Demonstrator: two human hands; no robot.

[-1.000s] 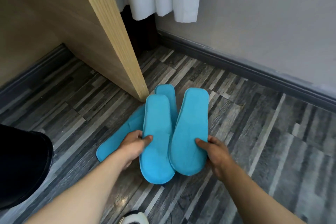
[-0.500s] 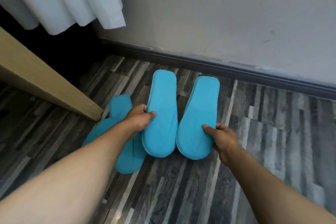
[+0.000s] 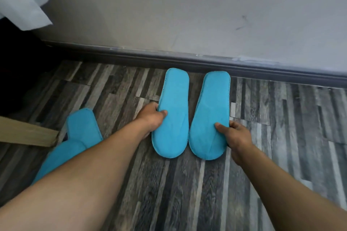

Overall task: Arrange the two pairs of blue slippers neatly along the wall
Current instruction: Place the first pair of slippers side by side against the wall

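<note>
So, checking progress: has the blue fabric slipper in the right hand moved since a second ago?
Yes. The blue fabric slipper in the right hand has moved towards the dark baseboard, its far end nearly reaching it.

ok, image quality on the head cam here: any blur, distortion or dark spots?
Head view: wide-angle bend curves the baseboard; floor planks smear at right, likely motion blur; the left corner is crushed to black; soft even light, no glare. Both hands, left and right, and the held slippers read sharp enough.
</note>
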